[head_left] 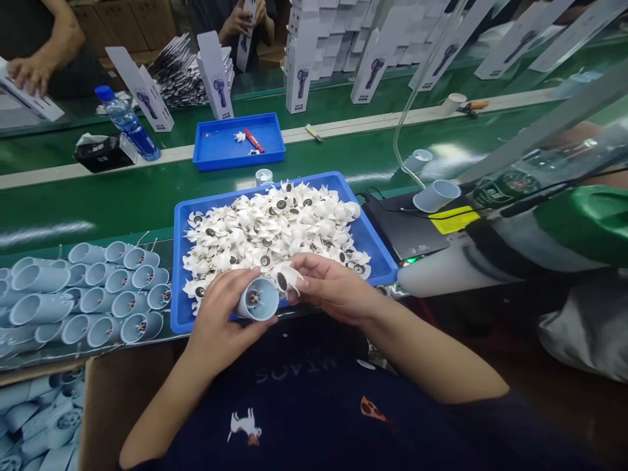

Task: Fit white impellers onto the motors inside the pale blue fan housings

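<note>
blue tube [258, 299], left hand [216, 325]; white piece [288, 278], right hand [333, 288].

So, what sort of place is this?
Most likely a factory assembly line: a green conveyor belt, a blue tray heaped with white plastic parts, and rows of white product boxes.

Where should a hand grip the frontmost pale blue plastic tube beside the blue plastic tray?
Grip the pale blue plastic tube around its curved barrel, coming from above. It lies on its side with its open mouth toward the blue plastic tray, while neighbouring tubes crowd its far side, so the barrel's top looks the freest part.
</note>
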A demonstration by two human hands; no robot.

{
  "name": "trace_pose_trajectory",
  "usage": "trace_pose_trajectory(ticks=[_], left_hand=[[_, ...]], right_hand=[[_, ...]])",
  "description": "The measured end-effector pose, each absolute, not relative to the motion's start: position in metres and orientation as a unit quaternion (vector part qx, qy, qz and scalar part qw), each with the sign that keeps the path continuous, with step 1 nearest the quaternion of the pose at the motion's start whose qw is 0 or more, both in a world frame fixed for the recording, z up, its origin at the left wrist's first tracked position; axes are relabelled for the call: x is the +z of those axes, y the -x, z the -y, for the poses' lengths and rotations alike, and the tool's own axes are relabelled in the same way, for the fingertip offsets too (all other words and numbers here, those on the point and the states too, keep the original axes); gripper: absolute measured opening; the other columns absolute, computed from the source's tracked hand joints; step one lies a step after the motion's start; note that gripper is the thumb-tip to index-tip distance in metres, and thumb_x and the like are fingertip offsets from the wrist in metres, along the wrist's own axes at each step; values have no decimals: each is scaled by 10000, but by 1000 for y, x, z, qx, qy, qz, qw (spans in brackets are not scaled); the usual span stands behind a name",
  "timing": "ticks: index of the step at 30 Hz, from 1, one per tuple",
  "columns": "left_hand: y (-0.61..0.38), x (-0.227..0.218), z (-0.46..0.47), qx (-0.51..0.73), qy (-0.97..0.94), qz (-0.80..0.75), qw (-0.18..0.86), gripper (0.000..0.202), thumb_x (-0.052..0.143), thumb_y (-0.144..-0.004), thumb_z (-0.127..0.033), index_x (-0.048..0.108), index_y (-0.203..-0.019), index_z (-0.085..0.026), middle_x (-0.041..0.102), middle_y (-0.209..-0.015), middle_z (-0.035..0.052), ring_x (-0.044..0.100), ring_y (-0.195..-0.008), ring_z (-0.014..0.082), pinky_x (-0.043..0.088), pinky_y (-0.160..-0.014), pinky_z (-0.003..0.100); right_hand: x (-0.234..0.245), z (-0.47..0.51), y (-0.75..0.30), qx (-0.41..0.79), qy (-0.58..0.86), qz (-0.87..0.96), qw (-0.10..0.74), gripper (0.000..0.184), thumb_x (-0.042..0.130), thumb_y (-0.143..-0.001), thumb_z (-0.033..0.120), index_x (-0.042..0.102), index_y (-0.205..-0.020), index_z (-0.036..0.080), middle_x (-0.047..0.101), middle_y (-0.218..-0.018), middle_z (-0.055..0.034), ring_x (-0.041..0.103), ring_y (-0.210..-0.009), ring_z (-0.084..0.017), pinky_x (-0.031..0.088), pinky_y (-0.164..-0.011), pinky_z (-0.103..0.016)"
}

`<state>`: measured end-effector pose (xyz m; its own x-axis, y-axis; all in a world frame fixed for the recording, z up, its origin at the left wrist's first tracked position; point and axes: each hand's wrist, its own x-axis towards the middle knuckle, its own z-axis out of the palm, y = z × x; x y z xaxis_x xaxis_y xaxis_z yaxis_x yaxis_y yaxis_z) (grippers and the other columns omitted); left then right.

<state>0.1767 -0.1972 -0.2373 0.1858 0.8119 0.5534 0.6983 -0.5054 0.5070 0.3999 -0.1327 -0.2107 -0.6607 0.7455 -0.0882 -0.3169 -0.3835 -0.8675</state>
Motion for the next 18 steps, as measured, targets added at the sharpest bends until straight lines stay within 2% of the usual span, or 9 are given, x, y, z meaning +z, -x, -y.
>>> trace_pose_trajectory(ticks=[3, 5, 7, 10, 12, 14, 18], left_hand=[[-177, -236, 197, 402, -764, -500, 69, 558, 748, -854, -397, 541, -1365, -310, 676, -1284, 68, 630, -1180, 287, 490, -1044, 458], [-179, -236, 197, 397, -763, -506, 66, 570, 741, -859, -380, 521, -1379, -305, 680, -1279, 72, 627, -1185, 288, 489, -1037, 462], [-184, -236, 197, 386, -770, -506, 54, 568, 729, -863, -362, 508, -1381, -288, 688, -1269, 79, 621, -1191, 294, 478, -1035, 472], [-192, -236, 198, 366, -792, -488, 29, 512, 703, -878, -330, 516, -1351, -268, 698, -1252, 82, 628, -1184, 294, 462, -1032, 473], [-194, -232, 198, 359, -809, -464, 26, 498, 700, -890, -336, 517, -1347, -264, 698, -1242, 81, 633, -1171, 281, 467, -1021, 452], [-190, -223, 191, 354, -823, -443, 28, 530, 733, -875, -400, 532, -1347, -267, 666, -1277, 90, 610, -1196, 283, 463, -1037, 450], [-170, -190, 141, 350, -797, -493, 16, 580, 806, -765, -541, 638, -1258, -285, 604, -1235, 90, 571, -1184, 319, 472, -1033, 504]], right_hand=[[-208, 132, -402, 764, 247, 496, 330, 422, 881, -753, 405, 598, -964, 173, 649, -779, 28, 636, -693, -86, 538, -704, -221], [-206, 134, -402, 690, 260, 586, 337, 329, 818, -813, 369, 616, -987, 177, 638, -834, 9, 615, -721, -97, 526, -714, -245], [-204, 138, -400, 533, 275, 725, 339, 224, 756, -859, 276, 662, -1040, 184, 632, -935, -27, 614, -809, -127, 522, -774, -289], [-203, 143, -395, 274, 289, 860, 318, 175, 716, -879, 180, 716, -1053, 190, 601, -1041, -76, 613, -930, -191, 521, -839, -364], [-201, 146, -396, 206, 285, 878, 324, 150, 708, -891, 184, 721, -1041, 182, 582, -1056, -88, 614, -924, -197, 537, -806, -360], [-199, 149, -407, 184, 259, 875, 366, 161, 696, -907, 213, 706, -1065, 180, 566, -1084, -93, 611, -896, -176, 552, -775, -329], [-192, 161, -454, 88, 263, 832, 480, 163, 646, -938, 206, 670, -1093, 249, 558, -1109, -77, 599, -988, -185, 546, -844, -330]])
